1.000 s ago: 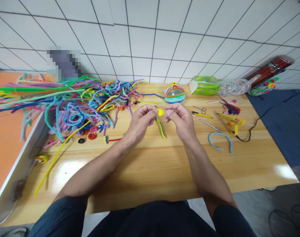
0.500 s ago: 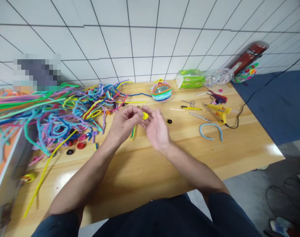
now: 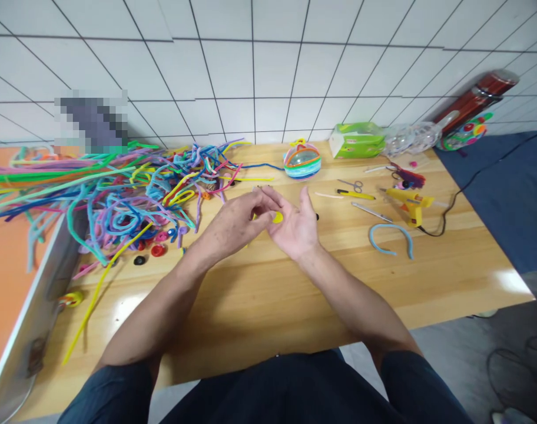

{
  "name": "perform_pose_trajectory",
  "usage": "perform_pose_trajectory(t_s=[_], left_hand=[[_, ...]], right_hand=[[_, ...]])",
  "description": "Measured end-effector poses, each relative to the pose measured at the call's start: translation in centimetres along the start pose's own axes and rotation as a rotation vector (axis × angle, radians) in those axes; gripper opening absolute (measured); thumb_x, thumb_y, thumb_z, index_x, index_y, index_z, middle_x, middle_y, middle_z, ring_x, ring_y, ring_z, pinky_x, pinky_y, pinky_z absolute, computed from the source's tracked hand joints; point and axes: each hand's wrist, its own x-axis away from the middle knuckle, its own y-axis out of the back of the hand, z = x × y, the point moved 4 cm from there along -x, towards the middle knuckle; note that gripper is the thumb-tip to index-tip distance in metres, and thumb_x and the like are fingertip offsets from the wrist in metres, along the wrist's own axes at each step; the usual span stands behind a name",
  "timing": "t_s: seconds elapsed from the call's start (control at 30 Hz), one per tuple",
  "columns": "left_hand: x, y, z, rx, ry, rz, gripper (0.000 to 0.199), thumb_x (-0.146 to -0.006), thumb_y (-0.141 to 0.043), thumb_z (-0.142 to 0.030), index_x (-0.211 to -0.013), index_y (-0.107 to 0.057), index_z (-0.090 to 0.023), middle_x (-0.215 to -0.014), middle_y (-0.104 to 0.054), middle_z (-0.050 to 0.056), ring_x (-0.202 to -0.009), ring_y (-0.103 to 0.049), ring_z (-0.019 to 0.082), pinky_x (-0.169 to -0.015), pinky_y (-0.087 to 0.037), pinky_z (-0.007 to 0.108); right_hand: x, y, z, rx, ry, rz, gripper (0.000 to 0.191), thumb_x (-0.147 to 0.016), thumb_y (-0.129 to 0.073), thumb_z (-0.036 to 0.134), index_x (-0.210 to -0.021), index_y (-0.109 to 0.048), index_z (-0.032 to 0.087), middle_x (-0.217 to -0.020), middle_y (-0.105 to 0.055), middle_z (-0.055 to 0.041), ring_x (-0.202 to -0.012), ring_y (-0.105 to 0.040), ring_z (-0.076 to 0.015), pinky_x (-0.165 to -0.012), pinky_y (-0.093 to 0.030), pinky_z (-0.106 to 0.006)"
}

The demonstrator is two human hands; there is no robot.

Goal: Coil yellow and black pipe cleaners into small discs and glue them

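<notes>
My left hand (image 3: 239,225), with its fingers curled in and thumb forward, pinches a small round yellow piece (image 3: 277,217). The piece lies against the fingers of my right hand (image 3: 297,227), which is turned palm up and open with the thumb raised. I cannot make out whether the yellow piece is a button or a coil. Both hands meet above the middle of the wooden table. A black button (image 3: 317,217) peeks out just right of my right hand, partly hidden by it.
Tangled pipe cleaners (image 3: 122,221) cover the left side. A rainbow-striped ball (image 3: 302,162) stands near the wall. To the right are a yellow glue gun (image 3: 410,203), scissors (image 3: 355,186), a yellow cutter (image 3: 359,194), a blue pipe-cleaner arc (image 3: 392,228) and a green tissue pack (image 3: 359,141).
My right hand has opened flatter, palm up, its thumb now apart. My left hand has brought the yellow piece onto its fingers. The whole view has shifted, moving the table things rightward.
</notes>
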Motion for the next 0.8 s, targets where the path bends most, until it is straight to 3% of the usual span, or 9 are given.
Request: perform_pose_trajectory(t_s=[0.13, 0.27, 0.43, 0.6, 0.7, 0.8], left_hand=[[0.4, -0.4, -0.7, -0.156, -0.031, -0.037, 0.021, -0.084, -0.076, -0.019, -0.105, -0.077, -0.023, -0.097, -0.076, 0.003, -0.084, -0.066, 0.019, -0.075, -0.045, 0.030], [0.7, -0.6, -1.0, -0.209, 0.019, -0.113, 0.011, -0.090, -0.076, -0.028, -0.098, -0.072, -0.022, -0.097, -0.077, 0.005, -0.081, -0.065, 0.020, -0.070, -0.043, 0.031], [0.5, -1.3, -0.4, -0.045, 0.111, -0.093, 0.008, -0.090, -0.075, -0.027, -0.095, -0.071, -0.021, -0.086, -0.076, 0.002, -0.066, -0.060, 0.015, -0.064, -0.041, 0.028], [-0.2, -1.9, 0.6, 0.202, 0.128, -0.044, 0.008, -0.086, -0.074, -0.026, -0.081, -0.070, -0.021, -0.071, -0.066, -0.001, -0.063, -0.054, 0.014, -0.059, -0.038, 0.026], [-0.7, -1.3, 1.0, 0.366, 0.135, -0.049, 0.016, -0.085, -0.078, -0.033, -0.079, -0.071, -0.019, -0.069, -0.065, -0.001, -0.061, -0.051, 0.012, -0.058, -0.038, 0.025], [-0.9, -0.3, 1.0, 0.458, 0.178, -0.127, 0.024, -0.079, -0.085, -0.040, -0.082, -0.074, -0.019, -0.070, -0.064, -0.001, -0.058, -0.047, 0.011, -0.055, -0.037, 0.024]], right_hand=[[0.2, -0.4, 0.7, -0.007, 0.055, 0.003, 0.084, -0.087, -0.044, 0.097, -0.119, -0.073, 0.025, -0.143, -0.076, -0.0133, -0.143, -0.064, -0.0340, -0.123, -0.052, -0.057], [0.4, -0.5, 1.2, 0.036, 0.155, 0.013, 0.083, -0.090, -0.041, 0.096, -0.122, -0.073, 0.027, -0.147, -0.074, -0.0127, -0.150, -0.059, -0.0344, -0.124, -0.049, -0.061], [0.8, -0.9, 1.4, 0.150, 0.257, 0.030, 0.084, -0.093, -0.035, 0.095, -0.130, -0.071, 0.029, -0.156, -0.068, -0.0109, -0.154, -0.056, -0.0322, -0.125, -0.047, -0.059], [1.0, -1.0, 1.5, 0.262, 0.327, 0.016, 0.084, -0.093, -0.035, 0.096, -0.131, -0.070, 0.029, -0.153, -0.069, -0.0105, -0.151, -0.058, -0.0316, -0.124, -0.048, -0.056], [0.9, -0.2, 2.0, 0.309, 0.399, -0.049, 0.067, -0.095, -0.051, 0.086, -0.125, -0.072, 0.030, -0.140, -0.074, -0.0091, -0.136, -0.067, -0.0292, -0.121, -0.051, -0.052], [1.2, 0.7, 3.0, 0.462, 0.497, -0.147, 0.045, -0.090, -0.077, 0.066, -0.117, -0.073, 0.031, -0.121, -0.077, -0.0050, -0.115, -0.072, -0.0247, -0.110, -0.057, -0.045]])
